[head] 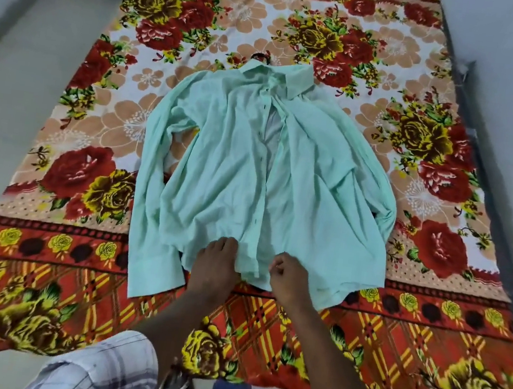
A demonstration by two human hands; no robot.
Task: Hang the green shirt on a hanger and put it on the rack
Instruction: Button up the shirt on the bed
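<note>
With the dark hanger hook (261,57) peeking past the collar, your pale green cotton shirt (245,173) seems hangered; both hands, left hand (214,265) and right hand (289,275), pinch its hem, the rack unseen.

Bright, even, soft light — no glare and only faint shadows under the green shirt (261,175). Wide-angle distortion bows the floral bedsheet's (41,280) edges; the frame's corners smear, and detail looks slightly soft and compressed throughout.

Hanger (261,57): only its dark hook shows past the collar; the rest lies hidden inside the green shirt (238,172). Plaid sleeves (102,366): cut off by the bottom edge.
</note>
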